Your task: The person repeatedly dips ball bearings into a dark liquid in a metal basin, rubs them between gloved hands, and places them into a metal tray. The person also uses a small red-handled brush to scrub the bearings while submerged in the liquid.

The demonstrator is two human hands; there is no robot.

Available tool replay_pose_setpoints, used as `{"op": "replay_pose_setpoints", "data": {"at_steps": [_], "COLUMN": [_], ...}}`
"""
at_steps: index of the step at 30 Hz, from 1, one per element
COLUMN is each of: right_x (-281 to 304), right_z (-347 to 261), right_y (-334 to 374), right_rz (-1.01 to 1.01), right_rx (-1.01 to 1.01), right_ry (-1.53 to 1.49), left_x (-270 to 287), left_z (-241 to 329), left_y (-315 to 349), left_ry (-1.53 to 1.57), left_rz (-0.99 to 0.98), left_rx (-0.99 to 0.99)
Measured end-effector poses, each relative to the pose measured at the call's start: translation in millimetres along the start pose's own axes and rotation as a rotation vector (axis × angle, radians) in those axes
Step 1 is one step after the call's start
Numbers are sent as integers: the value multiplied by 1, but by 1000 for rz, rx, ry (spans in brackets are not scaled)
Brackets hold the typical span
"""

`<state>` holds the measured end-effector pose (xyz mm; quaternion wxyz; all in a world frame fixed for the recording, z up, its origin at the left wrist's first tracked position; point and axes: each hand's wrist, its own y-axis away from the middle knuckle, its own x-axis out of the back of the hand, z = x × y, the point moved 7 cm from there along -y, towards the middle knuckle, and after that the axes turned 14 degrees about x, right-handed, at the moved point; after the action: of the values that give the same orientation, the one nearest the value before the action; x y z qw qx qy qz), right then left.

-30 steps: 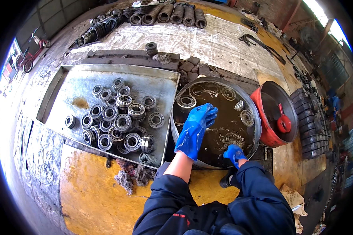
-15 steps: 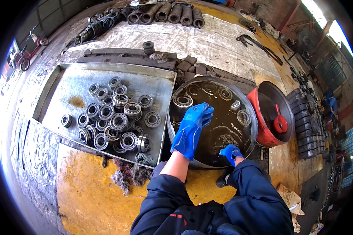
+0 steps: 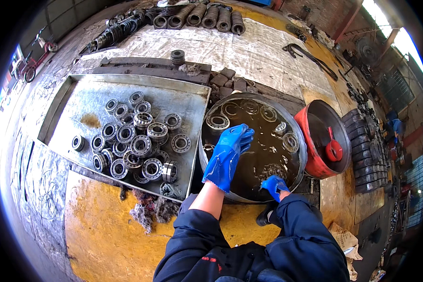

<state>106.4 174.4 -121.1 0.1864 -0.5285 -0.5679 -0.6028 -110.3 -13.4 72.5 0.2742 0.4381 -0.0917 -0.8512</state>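
A round metal basin [image 3: 302,155] of murky brown liquid stands in front of me. My left hand [image 3: 228,152], in a long blue rubber glove, is raised over its left side with the fingers bent together; what they hold, if anything, is hidden. My right hand [image 3: 274,184], in a blue glove, is low at the near right of the basin. Its closed fingers touch a textured clump [image 3: 273,170] at the liquid's surface, too unclear to name. A ball bearing [image 3: 217,122] sits at the left inside the basin. Ring-shaped parts [image 3: 269,113] lie along its far and right sides.
A shallow metal tray [image 3: 70,110] on the left holds a heap of bearings [image 3: 141,145]. To the right, a red tub [image 3: 315,157] contains a red ladle [image 3: 333,149]. Grey fibre waste [image 3: 164,209] lies by the tray's near edge. Bricks [image 3: 223,77] lie behind the basin.
My right hand has shifted slightly left and down at the basin's near side. The left hand keeps nearly the same pose. The whole view has shifted a little.
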Motion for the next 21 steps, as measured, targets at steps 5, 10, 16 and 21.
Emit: {"op": "replay_pose_setpoints", "data": {"at_steps": [5, 10, 16, 21], "right_x": [4, 3, 8, 2], "right_z": [-54, -49, -18, -69], "right_y": [-15, -18, 8, -6], "right_rz": [-277, -133, -4, -307], "right_rx": [174, 261, 155, 358], "right_ry": [526, 501, 94, 760], "left_x": [6, 8, 3, -1], "left_z": [-2, -3, 1, 1], "left_y": [-5, -9, -2, 1], "left_ry": [32, 30, -10, 8], "left_rz": [-4, -18, -5, -8], "left_rx": [10, 4, 4, -7]}}
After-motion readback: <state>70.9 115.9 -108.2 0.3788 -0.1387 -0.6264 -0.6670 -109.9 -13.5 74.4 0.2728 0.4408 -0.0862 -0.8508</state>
